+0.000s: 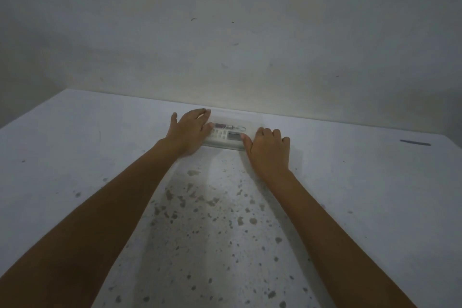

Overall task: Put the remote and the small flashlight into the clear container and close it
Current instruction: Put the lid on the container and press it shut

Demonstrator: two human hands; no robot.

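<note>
A clear container point(232, 117) sits on the table near the wall. Through its clear top I see a white remote point(225, 135) with a grey screen, and behind it a small flashlight point(221, 125) with a key ring on its right end. My left hand point(188, 131) lies flat over the container's left end, fingers spread. My right hand point(268, 149) presses on its right end, thumb on the top near the remote's screen. The container's ends are hidden under my hands.
The white table point(350, 182) is stained with dark specks near me. A dark thin strip point(415, 143) lies at the far right. A grey wall point(225, 32) rises right behind the container.
</note>
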